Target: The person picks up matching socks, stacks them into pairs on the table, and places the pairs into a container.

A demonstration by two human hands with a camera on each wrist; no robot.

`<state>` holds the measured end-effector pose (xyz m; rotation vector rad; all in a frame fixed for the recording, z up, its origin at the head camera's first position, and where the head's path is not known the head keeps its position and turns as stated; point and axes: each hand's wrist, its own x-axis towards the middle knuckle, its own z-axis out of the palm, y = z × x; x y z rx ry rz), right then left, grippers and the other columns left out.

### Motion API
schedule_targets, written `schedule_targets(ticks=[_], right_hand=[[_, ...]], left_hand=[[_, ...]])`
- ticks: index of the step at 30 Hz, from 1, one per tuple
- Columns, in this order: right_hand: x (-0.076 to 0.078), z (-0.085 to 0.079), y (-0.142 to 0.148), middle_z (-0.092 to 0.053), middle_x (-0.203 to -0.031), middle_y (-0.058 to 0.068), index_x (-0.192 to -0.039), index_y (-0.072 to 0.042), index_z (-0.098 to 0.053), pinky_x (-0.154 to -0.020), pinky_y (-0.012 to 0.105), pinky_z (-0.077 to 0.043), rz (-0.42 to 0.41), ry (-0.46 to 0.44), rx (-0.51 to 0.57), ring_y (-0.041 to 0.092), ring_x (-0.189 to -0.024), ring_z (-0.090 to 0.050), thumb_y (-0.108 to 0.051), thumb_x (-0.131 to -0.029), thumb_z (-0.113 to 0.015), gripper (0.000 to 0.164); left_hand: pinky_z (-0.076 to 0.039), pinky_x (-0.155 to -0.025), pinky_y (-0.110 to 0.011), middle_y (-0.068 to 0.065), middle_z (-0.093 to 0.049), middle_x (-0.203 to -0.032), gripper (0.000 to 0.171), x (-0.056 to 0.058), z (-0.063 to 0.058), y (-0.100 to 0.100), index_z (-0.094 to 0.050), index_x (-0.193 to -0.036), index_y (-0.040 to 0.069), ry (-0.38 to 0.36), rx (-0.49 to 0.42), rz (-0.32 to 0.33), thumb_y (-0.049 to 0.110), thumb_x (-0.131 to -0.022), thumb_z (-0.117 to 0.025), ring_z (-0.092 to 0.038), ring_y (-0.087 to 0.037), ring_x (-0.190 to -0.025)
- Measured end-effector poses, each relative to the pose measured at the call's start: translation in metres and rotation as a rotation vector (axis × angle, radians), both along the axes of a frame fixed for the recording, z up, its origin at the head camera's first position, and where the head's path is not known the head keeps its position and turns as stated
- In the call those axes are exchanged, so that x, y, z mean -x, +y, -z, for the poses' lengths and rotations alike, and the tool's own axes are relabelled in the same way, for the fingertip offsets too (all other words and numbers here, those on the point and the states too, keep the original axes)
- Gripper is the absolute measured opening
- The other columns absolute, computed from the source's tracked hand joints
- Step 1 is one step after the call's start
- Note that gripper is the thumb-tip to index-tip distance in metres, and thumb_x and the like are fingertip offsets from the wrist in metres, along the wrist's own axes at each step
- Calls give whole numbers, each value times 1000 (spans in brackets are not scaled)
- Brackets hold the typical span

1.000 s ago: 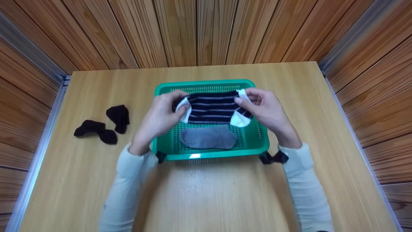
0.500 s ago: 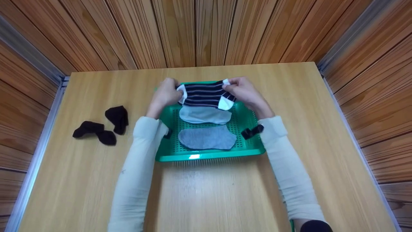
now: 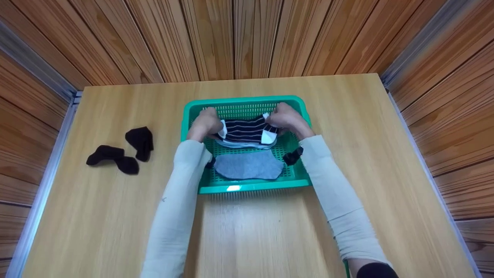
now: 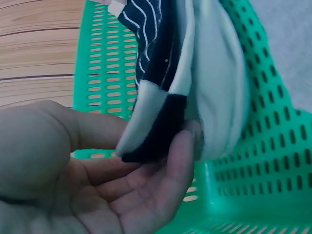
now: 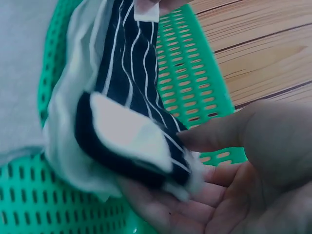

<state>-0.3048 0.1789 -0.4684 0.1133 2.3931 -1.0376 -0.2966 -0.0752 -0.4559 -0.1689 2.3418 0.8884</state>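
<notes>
Between my two hands stretches a dark sock with thin white stripes and white toe and heel (image 3: 245, 130), down inside the green plastic basket (image 3: 247, 189). My left hand (image 3: 207, 123) pinches its white-tipped toe end, thumb above and fingers beneath, as the left wrist view shows. At the other end my right hand (image 3: 287, 117) holds the cuff side near the white heel patch (image 5: 129, 131). Under and just in front of the striped sock lies a pale sock (image 4: 222, 83), mostly covered in the head view. A grey sock (image 3: 249, 165) lies flat along the basket's near side.
On the wooden table (image 3: 247, 231), left of the basket, lie two black bunched socks, one farther back (image 3: 140, 143) and one nearer (image 3: 113, 157). Wood-panelled walls (image 3: 247, 38) enclose the table at the back and both sides.
The striped sock went from above the basket toward its far side, then down over the pale sock inside. Both hands moved with it, keeping hold of its ends.
</notes>
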Motion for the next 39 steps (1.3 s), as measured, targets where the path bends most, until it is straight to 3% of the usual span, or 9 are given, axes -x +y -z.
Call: schedule_targets(ticks=[2, 5, 10, 16, 22, 25, 30, 35, 39], right_hand=[[0, 4, 1, -31, -57, -11, -62, -19, -38, -77, 46, -64, -6, 11, -25, 12, -51, -50, -13, -99, -63, 45], [0, 6, 0, -32, -55, -11, -61, -18, -38, -79, 47, -65, -14, 13, -52, 15, -55, -60, -10, -99, -63, 46], [-1, 7, -3, -32, -57, -9, -63, -17, -38, -78, 45, -65, -16, 2, -114, 15, -55, -59, -7, -100, -61, 45], [-1, 8, -6, -35, -69, -5, -80, -14, -38, -82, 43, -64, -13, -13, -188, 12, -61, -51, -7, -102, -57, 30], [-1, 11, -7, -36, -68, -5, -77, -15, -38, -60, 31, -51, -21, 9, -200, 12, -58, -46, -7, -101, -56, 31], [0, 13, -7, -32, -63, -6, -70, -16, -37, -53, 27, -38, -25, 45, -204, 12, -55, -39, -4, -97, -57, 35], [-1, 9, -8, -28, -60, -7, -64, -17, -36, -51, 28, -30, -19, 89, -188, 12, -53, -31, -6, -95, -60, 41], [-7, -4, -6, -29, -54, -9, -58, -17, -39, -48, 26, -26, -38, 129, -152, 9, -47, -28, -15, -101, -63, 50], [-20, -19, -2, -51, -71, -2, -78, -10, -60, -56, 27, -37, -71, 195, -114, 13, -61, -45, -20, -104, -63, 28]], left_hand=[[-64, -89, -37, -19, -53, -141, 43, 0, 2, 1, -47, -145, 1, -16, 14, -22, 2, -104, -57, -68, -28, -101], [-63, -89, -38, -18, -51, -148, 48, 0, 5, 1, -44, -150, 2, -24, 32, -43, 3, -104, -58, -66, -28, -103], [-63, -89, -38, -16, -59, -139, 39, -2, 12, 2, -53, -143, 2, -9, 56, -44, 5, -105, -57, -67, -25, -98], [-65, -85, -36, -16, -60, -136, 36, -2, 17, 6, -55, -139, 3, -6, 35, -96, 3, -103, -60, -71, -28, -105], [-64, -84, -35, -17, -62, -132, 37, -4, 17, 7, -54, -141, 3, 9, 70, -87, 5, -104, -61, -70, -25, -95], [-61, -72, -30, -16, -63, -121, 35, -6, 16, 6, -57, -137, 1, 44, 109, -47, 8, -103, -62, -66, -21, -81], [-46, -53, -24, -11, -61, -99, 25, -10, 11, 3, -62, -126, 1, 87, 149, -28, 11, -103, -59, -59, -17, -66], [-45, -52, -22, -8, -58, -90, 24, -15, -2, -2, -61, -124, 2, 110, 115, -51, 14, -106, -53, -56, -14, -60], [-44, -54, -24, -5, -56, -84, 19, -25, -18, -8, -60, -108, 6, 162, 96, -26, 24, -108, -54, -52, -13, -59]])
